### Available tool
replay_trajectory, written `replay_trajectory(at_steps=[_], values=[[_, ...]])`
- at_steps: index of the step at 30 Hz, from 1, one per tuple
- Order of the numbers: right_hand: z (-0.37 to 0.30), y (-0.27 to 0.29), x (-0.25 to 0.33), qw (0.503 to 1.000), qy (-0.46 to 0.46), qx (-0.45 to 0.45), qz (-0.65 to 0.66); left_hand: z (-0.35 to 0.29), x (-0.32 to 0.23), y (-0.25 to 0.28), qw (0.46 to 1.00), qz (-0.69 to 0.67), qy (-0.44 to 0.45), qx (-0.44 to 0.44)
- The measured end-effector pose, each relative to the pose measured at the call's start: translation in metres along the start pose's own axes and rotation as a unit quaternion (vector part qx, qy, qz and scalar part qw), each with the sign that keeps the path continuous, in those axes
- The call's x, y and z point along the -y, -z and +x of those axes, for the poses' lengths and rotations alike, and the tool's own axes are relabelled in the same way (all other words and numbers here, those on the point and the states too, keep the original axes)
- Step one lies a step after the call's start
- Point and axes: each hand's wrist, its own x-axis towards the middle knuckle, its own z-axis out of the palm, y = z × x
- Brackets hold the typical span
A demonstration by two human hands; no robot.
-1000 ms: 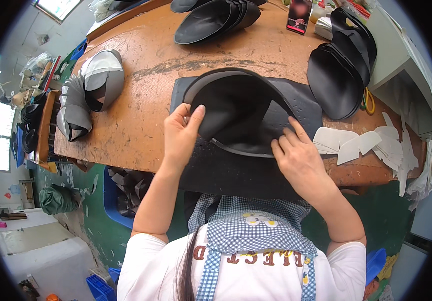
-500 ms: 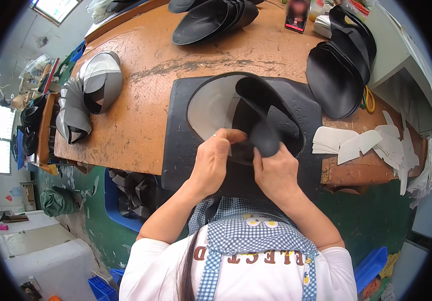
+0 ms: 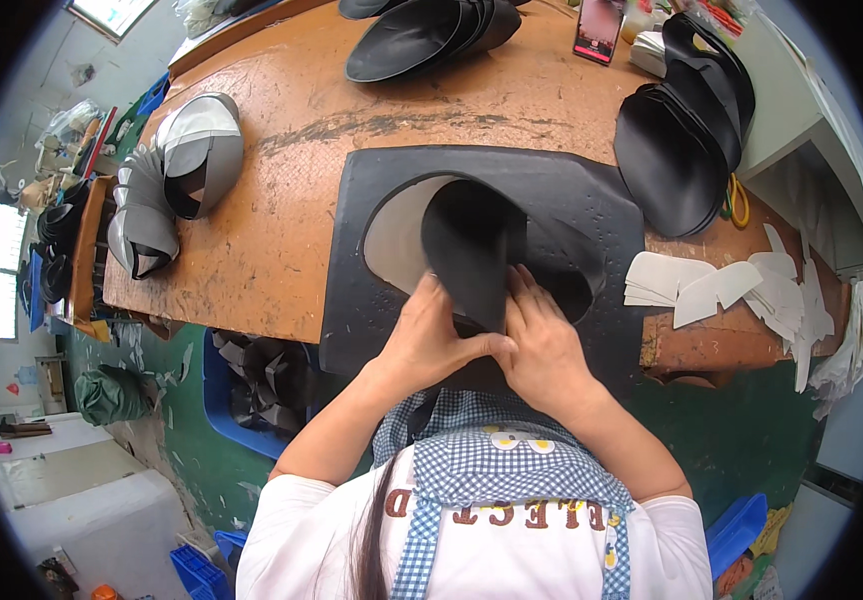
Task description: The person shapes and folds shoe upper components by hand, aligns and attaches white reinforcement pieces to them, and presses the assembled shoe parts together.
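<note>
A black shoe upper [image 3: 466, 245] with a pale lining lies curled on a dark rubber mat [image 3: 366, 185] in front of me. My left hand [image 3: 423, 333] holds its near edge, fingertips against the black flap and thumb reaching right. My right hand [image 3: 543, 345] grips the same near edge, with its fingers laid along the black inner side. The two hands nearly meet at the left thumb tip. Their lower fingers and the upper's near underside are hidden.
Grey-and-white uppers [image 3: 196, 150] stand nested at the left; black uppers [image 3: 671, 155] are stacked at right and more black pieces [image 3: 411, 45] at the far edge. White cut pieces [image 3: 706, 290] lie right of the mat. A phone [image 3: 597, 30] stands behind. A blue bin [image 3: 216, 390] of dark scraps sits below.
The black flap has swung over to the left and now stands in front of the pale lining. The right hand has let go of the flap's rounded end, and both hands have drawn together.
</note>
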Motion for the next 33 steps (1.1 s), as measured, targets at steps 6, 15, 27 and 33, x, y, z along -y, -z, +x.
replay_trajectory(at_steps=[6, 15, 27, 33], values=[[0.004, -0.004, 0.012, 0.996, 0.006, -0.013, -0.088, 0.003, 0.000, -0.003, 0.954, 0.120, -0.112, -0.249], [-0.002, -0.016, 0.017, 0.985, -0.017, 0.057, -0.159, 0.005, 0.027, 0.014, 0.962, 0.011, 0.020, -0.271], [0.003, -0.012, 0.018, 0.982, -0.015, 0.054, -0.179, 0.001, 0.044, 0.011, 0.958, 0.057, 0.078, -0.272], [0.019, -0.017, 0.031, 0.978, -0.062, 0.086, -0.182, 0.002, 0.049, 0.008, 0.951, 0.120, 0.039, -0.281]])
